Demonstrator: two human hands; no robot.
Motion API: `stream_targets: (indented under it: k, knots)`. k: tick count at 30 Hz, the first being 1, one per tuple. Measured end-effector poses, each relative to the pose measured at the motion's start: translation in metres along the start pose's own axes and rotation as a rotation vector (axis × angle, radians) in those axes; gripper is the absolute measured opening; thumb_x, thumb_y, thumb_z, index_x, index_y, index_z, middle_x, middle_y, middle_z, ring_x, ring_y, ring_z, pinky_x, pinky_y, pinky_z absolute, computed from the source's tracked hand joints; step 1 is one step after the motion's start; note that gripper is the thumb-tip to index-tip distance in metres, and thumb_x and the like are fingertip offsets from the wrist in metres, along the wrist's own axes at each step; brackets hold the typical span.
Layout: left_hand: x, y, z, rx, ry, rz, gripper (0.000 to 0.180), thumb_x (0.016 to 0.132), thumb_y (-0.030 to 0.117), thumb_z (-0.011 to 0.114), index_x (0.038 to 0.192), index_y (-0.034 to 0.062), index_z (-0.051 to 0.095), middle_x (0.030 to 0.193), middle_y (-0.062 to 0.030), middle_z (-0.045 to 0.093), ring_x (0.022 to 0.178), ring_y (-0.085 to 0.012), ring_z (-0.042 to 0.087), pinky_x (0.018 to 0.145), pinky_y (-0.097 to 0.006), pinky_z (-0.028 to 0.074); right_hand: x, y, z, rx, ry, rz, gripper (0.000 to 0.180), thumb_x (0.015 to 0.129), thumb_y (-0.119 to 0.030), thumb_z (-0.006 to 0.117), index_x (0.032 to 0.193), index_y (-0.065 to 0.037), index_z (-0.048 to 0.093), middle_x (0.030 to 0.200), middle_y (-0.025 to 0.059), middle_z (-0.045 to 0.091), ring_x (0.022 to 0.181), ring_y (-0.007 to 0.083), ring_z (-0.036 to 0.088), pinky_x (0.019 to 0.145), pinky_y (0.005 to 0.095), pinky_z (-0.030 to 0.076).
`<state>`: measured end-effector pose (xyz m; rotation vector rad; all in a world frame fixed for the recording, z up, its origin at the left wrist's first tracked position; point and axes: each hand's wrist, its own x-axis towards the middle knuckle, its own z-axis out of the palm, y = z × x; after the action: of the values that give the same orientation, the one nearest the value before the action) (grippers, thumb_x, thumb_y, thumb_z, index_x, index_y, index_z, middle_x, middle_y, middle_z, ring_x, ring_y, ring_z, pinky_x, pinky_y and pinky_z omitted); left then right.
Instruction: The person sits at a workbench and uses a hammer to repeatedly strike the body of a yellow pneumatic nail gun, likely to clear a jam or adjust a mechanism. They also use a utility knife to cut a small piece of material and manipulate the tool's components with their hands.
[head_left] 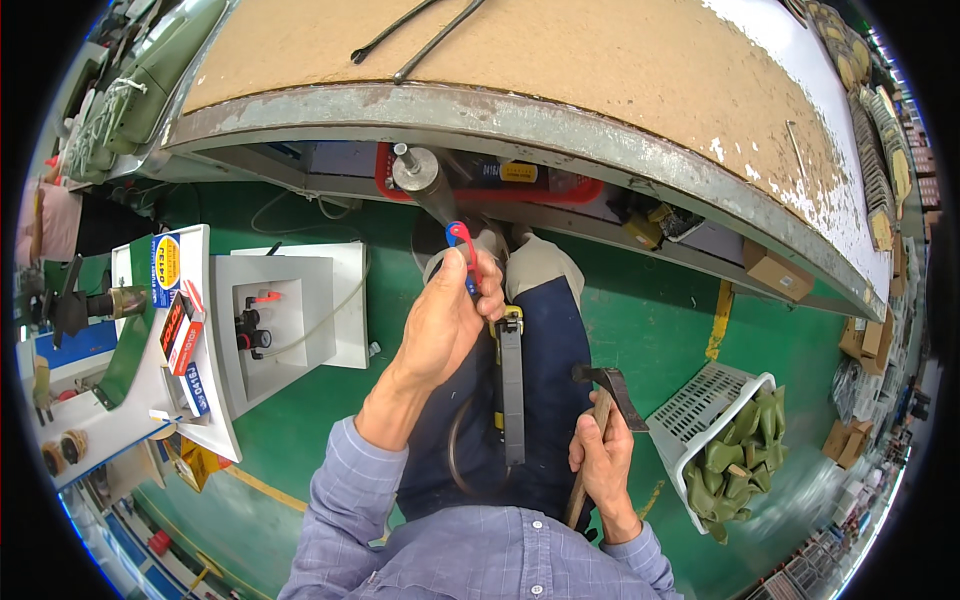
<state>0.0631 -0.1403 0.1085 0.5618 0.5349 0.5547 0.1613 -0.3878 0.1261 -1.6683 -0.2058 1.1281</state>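
My left hand (447, 313) is raised over my lap, its fingers closed round a small red-and-blue piece (464, 243) whose kind I cannot tell. Just beyond it stands a grey metal post (420, 178) with a short pin on top. A hammer (614, 392) with a dark metal head and a wooden handle is gripped in my right hand (603, 462), beside my right thigh. Between my legs lies a staple gun (511, 390) with yellow parts and a long grey magazine, just below my left hand. A thin curved hose (456, 450) runs near it.
Ahead is a workbench (560, 90) with a worn metal edge, long-handled pincers (415, 40) on top. A red tray (575, 192) sits beneath it. To the right, a white basket (690, 425) holds green shoe lasts (738, 455). A white stand with boxes (184, 335) is at left.
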Motion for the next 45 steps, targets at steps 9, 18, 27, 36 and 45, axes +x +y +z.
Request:
stream_targets:
  k: [9,18,27,36,45]
  knots:
    - [0.009,-0.014,0.004,0.334,-0.037,0.116,0.038,0.11,0.044,0.035,0.096,0.0108,0.046,0.081,-0.0015,0.041,0.079,-0.0152,0.041,0.077,-0.032,0.039,-0.001,0.0,0.002,-0.021,0.016,-0.003,0.041,0.103,-0.021,0.056,0.131,0.006,0.045,0.073,0.0011,0.05,0.047,0.0065,0.048,0.041,0.0225,0.04]
    - [0.026,-0.024,0.005,0.253,-0.002,0.064,0.038,0.111,0.043,0.03,0.095,0.0106,0.043,0.074,-0.0003,0.037,0.074,-0.0159,0.039,0.074,-0.031,0.036,0.0,0.003,0.001,-0.004,0.036,0.007,0.039,0.103,-0.02,0.055,0.131,0.006,0.046,0.072,0.0004,0.05,0.047,0.0062,0.047,0.041,0.0224,0.04]
    - [0.027,-0.033,0.0,0.213,0.04,0.037,0.037,0.111,0.042,0.03,0.096,0.0104,0.043,0.075,0.0001,0.037,0.074,-0.0155,0.037,0.073,-0.03,0.035,0.001,0.001,0.002,0.01,0.041,0.016,0.038,0.103,-0.02,0.056,0.13,0.005,0.047,0.072,0.0003,0.05,0.046,0.0061,0.047,0.04,0.0226,0.039]
    - [0.027,-0.033,-0.001,0.191,0.022,0.016,0.034,0.111,0.039,0.032,0.098,0.0098,0.044,0.076,-0.0001,0.036,0.076,-0.0158,0.037,0.075,-0.031,0.035,0.002,0.002,0.001,0.0,0.031,0.02,0.038,0.103,-0.02,0.056,0.13,0.005,0.047,0.07,0.0004,0.05,0.046,0.0062,0.046,0.04,0.0227,0.039]
    - [0.03,-0.013,-0.015,0.57,-0.242,0.016,0.033,0.11,0.036,0.036,0.113,0.006,0.051,0.092,-0.0057,0.056,0.088,-0.0165,0.053,0.081,-0.033,0.045,-0.001,-0.004,-0.002,-0.056,0.057,0.041,0.047,0.104,-0.022,0.055,0.142,0.004,0.043,0.076,0.0013,0.052,0.049,0.0055,0.048,0.041,0.0226,0.04]
